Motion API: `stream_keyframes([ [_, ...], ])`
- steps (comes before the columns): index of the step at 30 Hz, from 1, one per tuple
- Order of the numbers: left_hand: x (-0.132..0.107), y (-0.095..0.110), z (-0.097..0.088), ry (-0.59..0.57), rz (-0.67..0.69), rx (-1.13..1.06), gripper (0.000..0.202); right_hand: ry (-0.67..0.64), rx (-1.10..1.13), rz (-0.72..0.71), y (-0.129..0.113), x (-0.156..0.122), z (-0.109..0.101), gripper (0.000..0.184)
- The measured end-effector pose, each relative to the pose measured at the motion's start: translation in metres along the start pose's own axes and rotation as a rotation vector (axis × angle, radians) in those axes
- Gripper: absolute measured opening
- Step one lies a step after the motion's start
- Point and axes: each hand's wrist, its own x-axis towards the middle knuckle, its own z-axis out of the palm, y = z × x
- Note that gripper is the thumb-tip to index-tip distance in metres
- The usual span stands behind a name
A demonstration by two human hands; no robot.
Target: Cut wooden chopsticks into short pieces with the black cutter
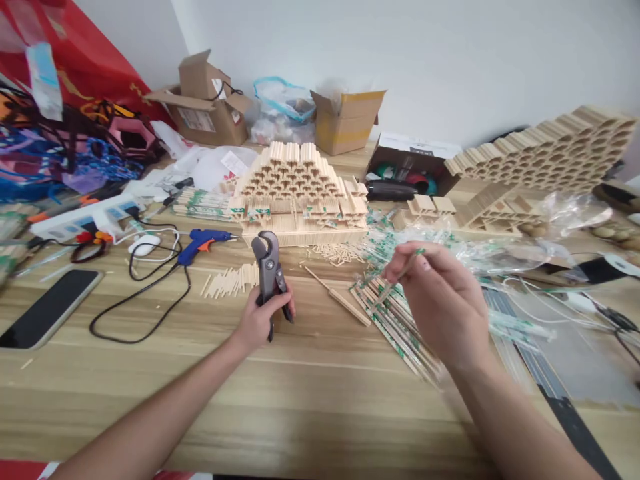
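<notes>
My left hand (263, 313) is closed around the handles of a dark grey pipe cutter (270, 267), its curved jaw pointing up. To the right, my raised right hand (443, 300) pinches a thin plastic-wrapped chopstick (387, 291) with green print; its upper part is mostly hidden by the fingers. Beneath that hand lies a pile of wrapped chopsticks (400, 327). Between my hands are bare wooden sticks (345, 303). Short cut stick pieces (233, 280) lie just left of the cutter. Behind it stands a stepped model built of wooden sticks (300, 193).
A blue glue gun (203, 245) with a looping black cord, a phone (47, 308) and a white power strip (90, 217) are on the left. Torn wrappers (385, 240) and another stick structure (545, 150) lie right. Cardboard boxes (347, 123) line the wall.
</notes>
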Motion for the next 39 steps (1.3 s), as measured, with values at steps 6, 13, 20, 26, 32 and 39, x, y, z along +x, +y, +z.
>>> stream_keyframes([
  [6, 0.001, -0.006, -0.005, 0.099, 0.117, 0.266, 0.023, -0.179, -0.111, -0.039, 0.02, -0.02, 0.025, 0.014],
  [13, 0.0, -0.005, -0.003, 0.164, 0.165, 0.483, 0.026, -0.205, -0.372, -0.191, 0.041, -0.02, 0.02, 0.014],
  [20, -0.006, -0.003, 0.006, 0.139, 0.098, 0.48, 0.031, -0.113, -0.457, -0.178, 0.045, -0.01, 0.016, 0.009],
  [26, -0.007, -0.009, 0.008, 0.117, 0.048, 0.424, 0.035, -0.136, -0.467, -0.203, 0.044, -0.009, 0.015, 0.009],
  [32, -0.008, -0.025, 0.005, 0.062, -0.028, 0.32, 0.036, -0.149, -0.458, -0.223, 0.044, -0.01, 0.016, 0.011],
  [39, -0.007, -0.032, 0.005, 0.054, -0.057, 0.301, 0.037, -0.146, -0.41, -0.209, 0.049, -0.011, 0.016, 0.008],
])
